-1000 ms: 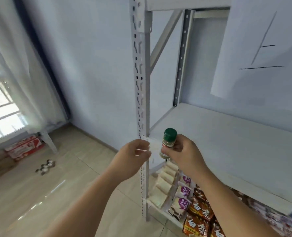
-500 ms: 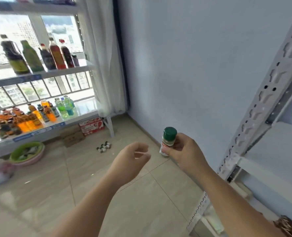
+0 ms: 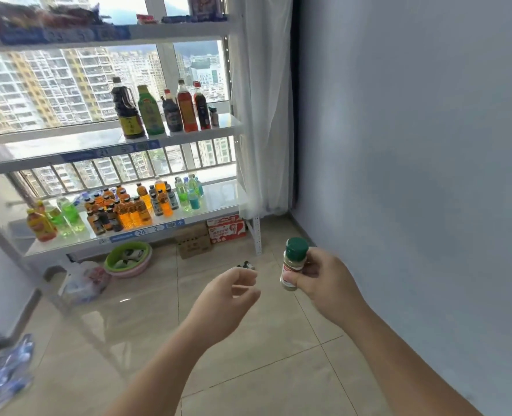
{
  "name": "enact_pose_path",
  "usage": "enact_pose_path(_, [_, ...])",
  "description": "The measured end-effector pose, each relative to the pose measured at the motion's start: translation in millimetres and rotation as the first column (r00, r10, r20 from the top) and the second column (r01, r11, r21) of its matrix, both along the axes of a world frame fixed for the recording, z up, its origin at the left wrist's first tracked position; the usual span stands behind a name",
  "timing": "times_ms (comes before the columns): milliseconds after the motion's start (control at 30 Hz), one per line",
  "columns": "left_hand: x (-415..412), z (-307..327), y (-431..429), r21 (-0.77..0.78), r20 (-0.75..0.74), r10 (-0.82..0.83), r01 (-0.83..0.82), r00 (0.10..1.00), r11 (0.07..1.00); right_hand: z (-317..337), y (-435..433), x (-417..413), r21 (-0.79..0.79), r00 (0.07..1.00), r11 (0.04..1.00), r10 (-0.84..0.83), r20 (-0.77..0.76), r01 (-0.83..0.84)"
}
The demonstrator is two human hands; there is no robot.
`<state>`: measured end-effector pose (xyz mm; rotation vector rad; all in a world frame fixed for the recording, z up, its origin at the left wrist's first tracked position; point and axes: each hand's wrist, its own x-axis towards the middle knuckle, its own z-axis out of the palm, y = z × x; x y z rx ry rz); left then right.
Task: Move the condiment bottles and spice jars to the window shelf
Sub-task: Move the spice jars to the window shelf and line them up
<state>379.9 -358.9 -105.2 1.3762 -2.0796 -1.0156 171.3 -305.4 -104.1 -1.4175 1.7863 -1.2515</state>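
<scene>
Spice jar (image 3: 293, 267): gripped in my right hand (image 3: 323, 282), undelivered; left hand (image 3: 226, 298) loose, empty. Bottles (image 3: 151, 112) stood on far window shelf (image 3: 68, 145).

- The spice jar (image 3: 294, 259) has its label partly covered by the right hand (image 3: 328, 285); the print is too small to read.
- Small dark things (image 3: 245, 264) on the floor (image 3: 263, 361) are too tiny to identify.
- Goods (image 3: 38, 18) on the window shelf (image 3: 188, 139)'s top board are blurred.
- A blue packet (image 3: 5, 370) is blurred and cut off at the left edge.

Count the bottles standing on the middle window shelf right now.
5, in a row on the shelf, left to right: dark bottle, green bottle, squat bottle, red bottle, red-capped bottle. A small jar stands rightmost; others may hide behind.
</scene>
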Motion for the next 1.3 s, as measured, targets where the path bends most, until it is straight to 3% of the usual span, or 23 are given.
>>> enact_pose_path(500, [-47.5, 17.1, -158.0, 0.042, -0.124, 0.215, -0.212, 0.969, 0.976, 14.3, -199.1, -58.1, 0.003, 0.981, 0.981, 0.195, -0.010, -0.195])
enact_pose_path(1067, [-52.4, 27.8, -439.4, 0.069, -0.194, 0.186, -0.176, 0.963, 0.982, 30.8, -464.4, -55.9, 0.001, 0.987, 0.988, 0.154, -0.039, -0.154])
enact_pose_path(1300, [-35.2, 26.6, -541.1, 0.052, -0.150, 0.174, -0.168, 0.973, 0.984, 26.6, -564.2, -44.4, 0.000, 0.985, 0.986, 0.165, -0.047, -0.165])
